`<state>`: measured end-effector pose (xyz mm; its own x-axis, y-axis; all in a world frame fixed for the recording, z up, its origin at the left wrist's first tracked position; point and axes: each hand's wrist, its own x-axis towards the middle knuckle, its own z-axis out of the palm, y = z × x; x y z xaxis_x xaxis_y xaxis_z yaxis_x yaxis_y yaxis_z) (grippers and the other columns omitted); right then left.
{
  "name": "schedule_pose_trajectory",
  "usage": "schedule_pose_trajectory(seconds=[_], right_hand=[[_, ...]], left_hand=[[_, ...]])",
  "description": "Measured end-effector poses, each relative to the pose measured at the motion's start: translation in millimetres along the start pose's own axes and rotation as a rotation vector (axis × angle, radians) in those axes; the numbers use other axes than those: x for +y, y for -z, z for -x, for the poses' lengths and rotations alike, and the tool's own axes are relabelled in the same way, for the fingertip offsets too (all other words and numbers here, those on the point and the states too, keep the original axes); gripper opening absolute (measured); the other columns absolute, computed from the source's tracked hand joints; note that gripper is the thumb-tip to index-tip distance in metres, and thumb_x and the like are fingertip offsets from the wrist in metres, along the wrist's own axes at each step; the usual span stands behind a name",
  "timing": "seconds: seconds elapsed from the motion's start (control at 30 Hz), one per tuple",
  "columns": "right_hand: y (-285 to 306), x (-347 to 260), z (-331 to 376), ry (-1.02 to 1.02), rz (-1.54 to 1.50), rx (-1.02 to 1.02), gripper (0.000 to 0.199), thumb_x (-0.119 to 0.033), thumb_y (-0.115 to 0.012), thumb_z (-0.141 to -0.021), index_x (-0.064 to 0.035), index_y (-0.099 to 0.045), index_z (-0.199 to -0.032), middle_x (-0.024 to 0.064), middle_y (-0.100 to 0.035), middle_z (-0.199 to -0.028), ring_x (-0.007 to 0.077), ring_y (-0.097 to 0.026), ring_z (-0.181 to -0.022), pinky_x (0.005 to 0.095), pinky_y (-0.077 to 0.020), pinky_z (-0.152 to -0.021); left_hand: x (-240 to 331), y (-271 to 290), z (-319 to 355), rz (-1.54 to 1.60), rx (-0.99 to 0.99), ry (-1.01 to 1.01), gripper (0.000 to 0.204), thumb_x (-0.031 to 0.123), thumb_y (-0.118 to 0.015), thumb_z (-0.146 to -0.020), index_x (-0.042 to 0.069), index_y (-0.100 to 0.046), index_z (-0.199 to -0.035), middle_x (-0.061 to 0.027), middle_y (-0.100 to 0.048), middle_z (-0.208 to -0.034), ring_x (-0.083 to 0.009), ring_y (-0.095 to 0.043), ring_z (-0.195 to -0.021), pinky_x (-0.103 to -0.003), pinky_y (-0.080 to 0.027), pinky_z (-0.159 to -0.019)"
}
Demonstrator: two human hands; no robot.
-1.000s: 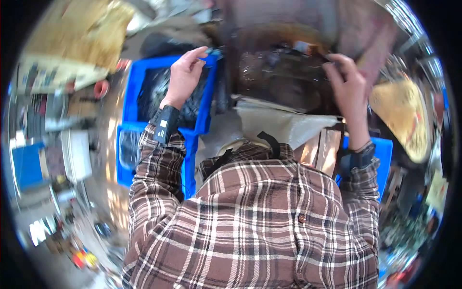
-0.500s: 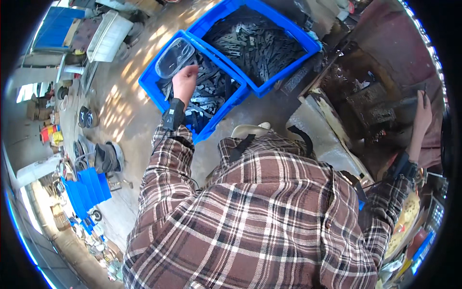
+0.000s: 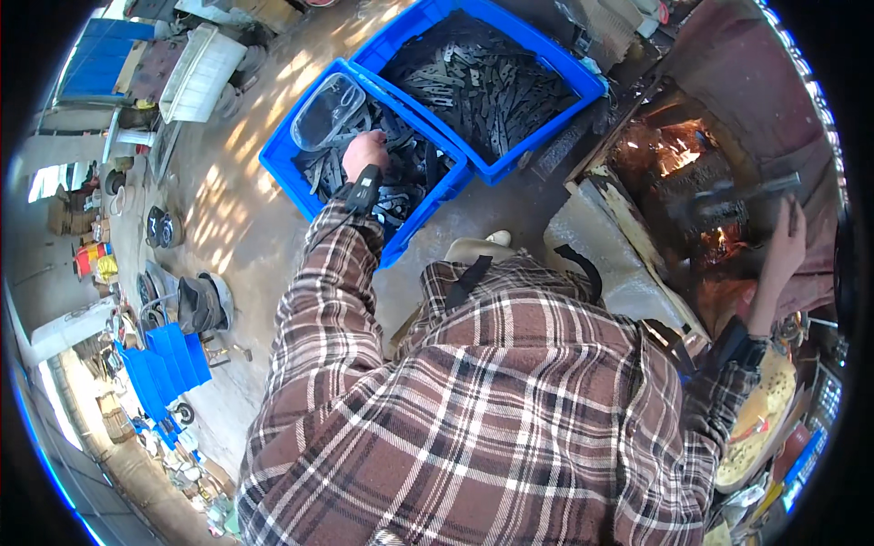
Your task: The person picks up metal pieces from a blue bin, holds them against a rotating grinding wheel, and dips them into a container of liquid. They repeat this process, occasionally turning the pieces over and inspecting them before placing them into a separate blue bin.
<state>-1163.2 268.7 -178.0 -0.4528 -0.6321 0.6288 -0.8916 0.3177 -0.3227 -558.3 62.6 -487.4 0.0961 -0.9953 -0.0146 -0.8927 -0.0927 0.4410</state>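
My left hand [image 3: 365, 156] is over the nearer blue bin [image 3: 398, 252], fingers curled down at a heap of dark flat metal pieces [image 3: 401, 202]. Whatever they hold is hidden. Beside it, in the bin's far left corner, rests a clear plastic tub [image 3: 328, 111]. My right hand [image 3: 788, 241] is stretched out at the far right, its fingers extended and slightly apart. Just beyond its fingertips is a blurred grey metal bar [image 3: 760, 188] over a dark, wet-looking machine bed [image 3: 678, 196]. Whether the fingertips touch the bar is unclear.
A second blue bin [image 3: 592, 96] full of similar dark pieces adjoins the first. Bright orange light glints [image 3: 678, 150] on the machine. A pale metal panel [image 3: 605, 250] edges it. To the left are stacked blue bins [image 3: 168, 364] and a white crate [image 3: 202, 73].
My left hand has moved right and slightly down, away from the clear tub, toward the pieces. My right hand has drawn back a little toward me. Orange glints have appeared on the machine.
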Motion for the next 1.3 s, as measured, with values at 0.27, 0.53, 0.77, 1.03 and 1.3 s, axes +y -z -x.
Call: schedule_pose_trajectory(seconds=[0.27, 0.53, 0.77, 1.03, 1.3], right_hand=[[-15.1, -8.2, 80.8, -0.197, -0.252, -0.118, 0.029, -0.016, -0.061, -0.095, 0.0043, -0.064, -0.115, 0.0101, -0.068, -0.11, 0.0142, -0.062, -0.101, 0.0267, -0.0476, -0.089], [-12.1, -5.1, 105.2, -0.819, -1.254, -0.351, 0.021, -0.018, -0.063, -0.092, -0.0037, -0.061, -0.108, -0.0077, -0.04, -0.063, 0.0019, -0.032, -0.046, 0.0188, -0.0219, -0.04], [-29.5, 2.4, 115.1, -0.851, -1.2, -0.396, 0.023, -0.011, -0.054, -0.094, -0.002, -0.059, -0.114, -0.0037, -0.046, -0.07, 0.0041, -0.035, -0.049, 0.0206, -0.0269, -0.043], [-56.0, 13.3, 159.8, -0.76, -0.607, -0.367, 0.022, -0.015, -0.055, -0.095, -0.0058, -0.063, -0.113, -0.006, -0.048, -0.066, 0.0022, -0.041, -0.053, 0.0202, -0.0314, -0.046], [-68.4, 28.3, 176.8, -0.602, -0.437, -0.287, 0.021, -0.016, -0.055, -0.095, -0.0054, -0.066, -0.11, -0.0026, -0.05, -0.065, 0.0054, -0.046, -0.057, 0.0233, -0.0358, -0.053]], left_hand=[[-25.5, -10.2, -24.6, -0.402, -0.046, -0.148, 0.017, 0.019, -0.056, -0.083, 0.015, -0.068, -0.094, -0.01, -0.065, -0.1, -0.0316, -0.063, -0.097, -0.047, -0.052, -0.074], [-51.4, 13.6, -30.2, 0.689, 0.217, -0.024, 0.017, 0.02, -0.055, -0.094, 0.005, -0.057, -0.102, -0.0115, -0.062, -0.082, -0.0244, -0.06, -0.07, -0.036, -0.049, -0.063], [20.9, 60.5, -30.7, 1.544, -0.194, 0.32, 0.016, 0.023, -0.054, -0.098, 0.009, -0.053, -0.09, 0.0034, -0.046, -0.068, -0.0044, -0.037, -0.05, -0.017, -0.028, -0.04], [130.1, 72.8, -44.6, 1.439, -0.463, 0.068, 0.017, 0.015, -0.055, -0.096, 0.004, -0.059, -0.109, -0.0038, -0.06, -0.076, -0.0107, -0.049, -0.053, -0.024, -0.042, -0.047], [137.4, -14.8, -110.0, 0.311, -0.301, -0.053, 0.033, 0.021, -0.068, -0.079, -0.001, -0.068, -0.103, -0.0148, -0.07, -0.084, -0.0241, -0.067, -0.074, -0.038, -0.051, -0.066]])
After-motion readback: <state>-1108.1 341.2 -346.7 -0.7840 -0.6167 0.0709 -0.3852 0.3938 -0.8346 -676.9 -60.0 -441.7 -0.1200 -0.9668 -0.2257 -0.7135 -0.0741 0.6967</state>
